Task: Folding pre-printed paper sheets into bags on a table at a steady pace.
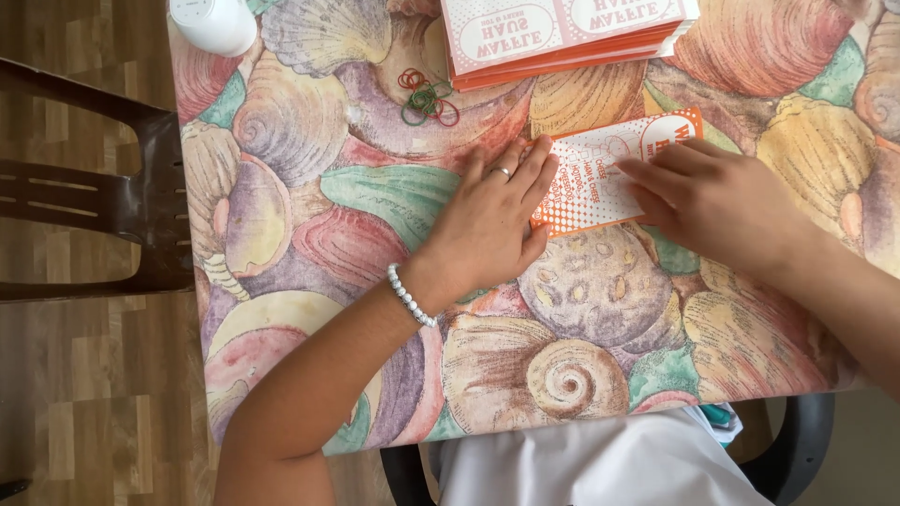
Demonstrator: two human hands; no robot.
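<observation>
We press the orange-and-white paper bag (pixel 605 173) flat on the shell-patterned tabletop (pixel 309 225) with both hands. The left hand (pixel 492 220) lies open, fingers extended over the bag's left end; the right hand (pixel 712 197) lies open on its right half. Neither grip encloses anything. Risk: uneven pressure could skew or crumple the thin bag, or slide it on the smooth covering. Rubber bands (pixel 427 96) and 1 stack of matching bags (pixel 562 37) lie beyond.
</observation>
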